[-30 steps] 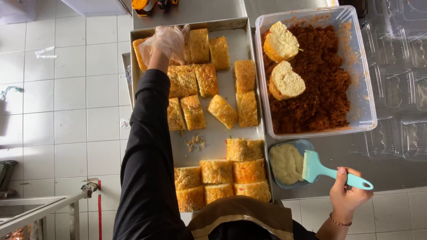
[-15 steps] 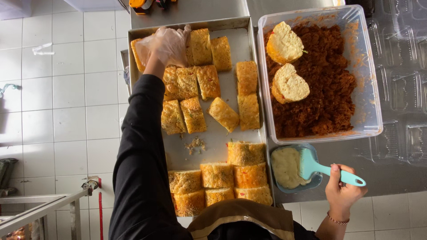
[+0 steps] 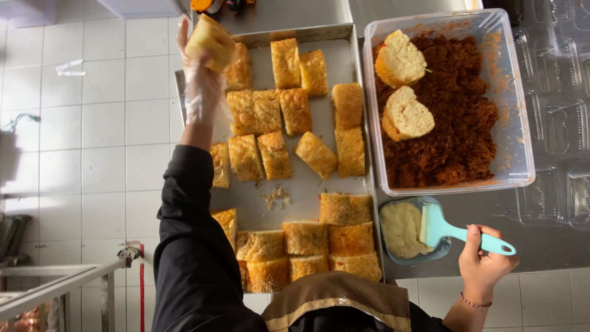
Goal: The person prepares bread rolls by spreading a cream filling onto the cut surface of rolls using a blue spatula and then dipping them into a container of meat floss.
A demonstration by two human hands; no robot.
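My left hand [image 3: 200, 80], in a clear plastic glove, holds a golden bread piece [image 3: 212, 40] lifted above the far left corner of the metal baking tray [image 3: 307, 203]. The tray carries several more square bread pieces [image 3: 295, 110]. My right hand [image 3: 482, 261] grips the handle of a teal spatula [image 3: 448, 230], whose blade rests in a small blue bowl of pale cream [image 3: 405, 230]. A clear plastic tub [image 3: 516, 110] to the right holds brown shredded filling [image 3: 467, 123] and two split buns [image 3: 402, 89].
Stacked clear plastic clamshell boxes [image 3: 562, 123] lie right of the tub on the steel counter. A white tiled floor and a metal rail [image 3: 61, 289] show on the left. Crumbs [image 3: 276, 197] sit mid-tray.
My left hand has closed on a bread piece at the tray's far corner and raised it off the tray. My right hand stays on the spatula in the bowl.
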